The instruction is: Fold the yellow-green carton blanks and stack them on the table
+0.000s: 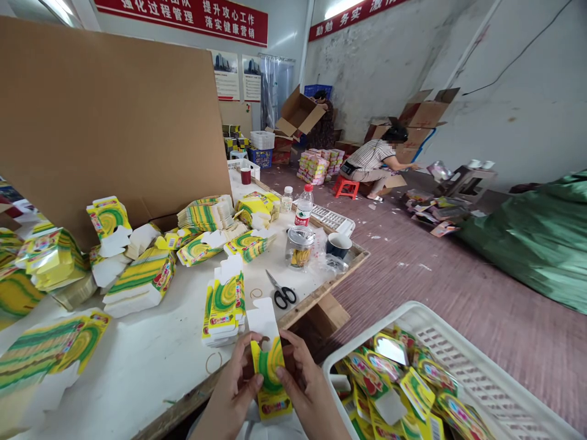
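Carton left of basket.
Left hand, right hand: grip narrow on its edges, probably for steadiness; rear contact hidden.

The carton between left hand and right hand is yellow with curving green bands. Right of both, the basket is white.

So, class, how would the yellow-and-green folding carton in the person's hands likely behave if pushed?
The folding carton probably feels light for its size, as it looks like thin card. Its white flap, sticking up beyond the left hand and right hand, would likely bend first. Being flat-faced, it would probably slide rather than roll.
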`<state>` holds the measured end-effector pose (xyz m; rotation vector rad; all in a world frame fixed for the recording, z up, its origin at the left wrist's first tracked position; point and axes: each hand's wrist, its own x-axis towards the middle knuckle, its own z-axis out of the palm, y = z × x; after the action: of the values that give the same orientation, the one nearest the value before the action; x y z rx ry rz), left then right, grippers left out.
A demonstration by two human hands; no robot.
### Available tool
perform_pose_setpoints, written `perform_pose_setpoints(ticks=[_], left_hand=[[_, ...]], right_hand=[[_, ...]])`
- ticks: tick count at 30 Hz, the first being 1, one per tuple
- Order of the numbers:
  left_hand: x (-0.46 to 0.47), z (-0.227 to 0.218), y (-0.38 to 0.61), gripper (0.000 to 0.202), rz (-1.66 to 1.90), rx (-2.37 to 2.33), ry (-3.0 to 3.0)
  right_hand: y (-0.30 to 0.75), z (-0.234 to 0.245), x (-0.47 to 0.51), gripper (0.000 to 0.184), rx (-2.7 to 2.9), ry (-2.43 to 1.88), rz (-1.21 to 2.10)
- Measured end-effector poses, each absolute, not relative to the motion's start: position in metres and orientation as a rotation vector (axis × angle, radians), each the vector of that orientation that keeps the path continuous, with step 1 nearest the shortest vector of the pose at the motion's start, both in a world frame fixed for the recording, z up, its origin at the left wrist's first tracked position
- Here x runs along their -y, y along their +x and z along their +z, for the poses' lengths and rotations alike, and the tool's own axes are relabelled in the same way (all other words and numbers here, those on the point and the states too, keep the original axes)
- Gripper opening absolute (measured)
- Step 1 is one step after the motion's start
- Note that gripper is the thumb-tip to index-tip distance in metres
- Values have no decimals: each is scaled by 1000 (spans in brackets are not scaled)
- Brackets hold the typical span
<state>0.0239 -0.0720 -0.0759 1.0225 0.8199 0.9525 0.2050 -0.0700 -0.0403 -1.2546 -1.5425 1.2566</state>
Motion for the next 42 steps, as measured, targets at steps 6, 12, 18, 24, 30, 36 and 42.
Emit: perform_pose_setpoints(ticks=[6,12,18,24,30,36,42], left_hand=[[72,-73,25,56,958,-838,989],[72,-71,24,52,945,-783,1037],[73,-68,25,52,910,-767,1051],[76,-66,34,54,936,-700,900],[75,-59,34,38,929,-641,884],[75,-59,38,87,1000,-659,883],[71,-54,36,60,958,-609,937]], right_hand=[[208,-36,67,41,1594,-1289,1221],[210,-34,64,38,1639,-1302,1210],[215,-33,65,44,1646,-1337,1267],[221,-27,61,27,1595,-1331,1415],[216,-15,56,33,1617,-1307,1381],[211,-16,58,33,1570,-1290,1176],[211,-27,61,32,1399,-1214,1123]])
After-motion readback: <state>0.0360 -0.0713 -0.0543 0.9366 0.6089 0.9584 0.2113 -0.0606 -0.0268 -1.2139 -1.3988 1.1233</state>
